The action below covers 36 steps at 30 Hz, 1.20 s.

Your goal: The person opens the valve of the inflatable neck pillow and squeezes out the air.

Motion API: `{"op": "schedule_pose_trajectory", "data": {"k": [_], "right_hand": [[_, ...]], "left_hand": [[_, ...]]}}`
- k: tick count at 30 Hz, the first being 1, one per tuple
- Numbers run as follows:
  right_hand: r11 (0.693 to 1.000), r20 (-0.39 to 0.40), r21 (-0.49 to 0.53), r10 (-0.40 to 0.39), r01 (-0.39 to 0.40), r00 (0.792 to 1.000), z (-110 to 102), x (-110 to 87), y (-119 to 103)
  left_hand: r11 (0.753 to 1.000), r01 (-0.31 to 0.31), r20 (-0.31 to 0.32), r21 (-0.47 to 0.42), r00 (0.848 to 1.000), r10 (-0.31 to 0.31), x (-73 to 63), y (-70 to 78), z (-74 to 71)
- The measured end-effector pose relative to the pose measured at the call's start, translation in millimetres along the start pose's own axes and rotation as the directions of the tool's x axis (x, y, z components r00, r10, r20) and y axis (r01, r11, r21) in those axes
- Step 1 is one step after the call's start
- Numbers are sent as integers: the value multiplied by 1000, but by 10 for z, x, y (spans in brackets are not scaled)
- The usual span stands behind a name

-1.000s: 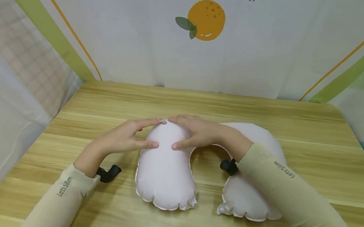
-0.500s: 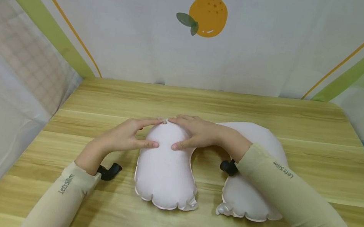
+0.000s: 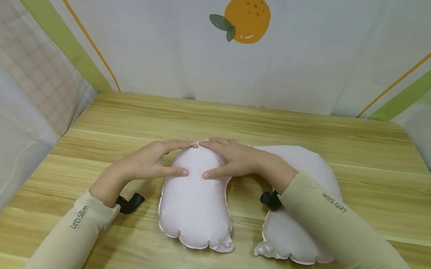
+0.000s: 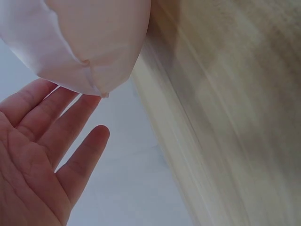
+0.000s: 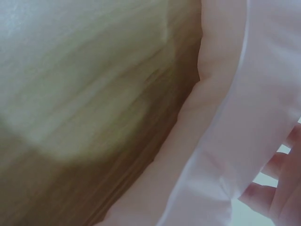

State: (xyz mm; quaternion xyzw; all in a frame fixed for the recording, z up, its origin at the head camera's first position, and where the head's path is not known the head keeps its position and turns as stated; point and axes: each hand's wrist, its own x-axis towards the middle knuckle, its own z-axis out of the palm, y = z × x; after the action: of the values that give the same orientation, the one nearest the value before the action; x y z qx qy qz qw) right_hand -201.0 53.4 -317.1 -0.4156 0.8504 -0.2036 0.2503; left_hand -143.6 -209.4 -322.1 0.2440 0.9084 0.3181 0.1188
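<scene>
In the head view a pale pink inflatable U-shaped neck pillow (image 3: 197,205) lies on the wooden table, its two ends toward the person. My left hand (image 3: 151,160) touches the outer side of its left arm, thumb on top, fingertips beside a small clear valve-like piece (image 3: 195,144). From the other side my right hand (image 3: 237,158) rests across the same arm, fingers over the far edge and thumb on top. The left wrist view shows the left hand's fingers extended against the pillow's rounded end. Only part of the right fingers (image 5: 261,197) shows beside the pillow's seam in the right wrist view.
The wooden table (image 3: 139,114) runs back to a white curtain (image 3: 310,51) with a printed orange. Black wrist cameras (image 3: 130,204) sit at both wrists. The right sleeve (image 3: 336,216) crosses over the pillow's right arm and hides part of it.
The hands and pillow stay nearly in place. The head view has tipped slightly downward, so the printed orange sits higher in the picture.
</scene>
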Motion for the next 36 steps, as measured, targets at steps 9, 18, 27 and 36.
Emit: {"op": "schedule_pose_trajectory", "data": {"k": [9, 18, 27, 36], "right_hand": [[1000, -3, 2, 2, -2, 1000, 30, -11, 18], [1000, -3, -2, 1, -1, 1000, 42, -5, 48], [1000, 7, -14, 26, -26, 1000, 45, 10, 61], [999, 26, 12, 39, -40, 999, 72, 31, 47]], "left_hand": [[1000, 4, 18, 1, 1000, -4, 34, -10, 25], [1000, 3, 21, 4, 1000, -4, 47, -4, 32], [1000, 9, 26, 21, 1000, -10, 62, -19, 27], [1000, 13, 32, 20, 999, -13, 41, -20, 17]]}}
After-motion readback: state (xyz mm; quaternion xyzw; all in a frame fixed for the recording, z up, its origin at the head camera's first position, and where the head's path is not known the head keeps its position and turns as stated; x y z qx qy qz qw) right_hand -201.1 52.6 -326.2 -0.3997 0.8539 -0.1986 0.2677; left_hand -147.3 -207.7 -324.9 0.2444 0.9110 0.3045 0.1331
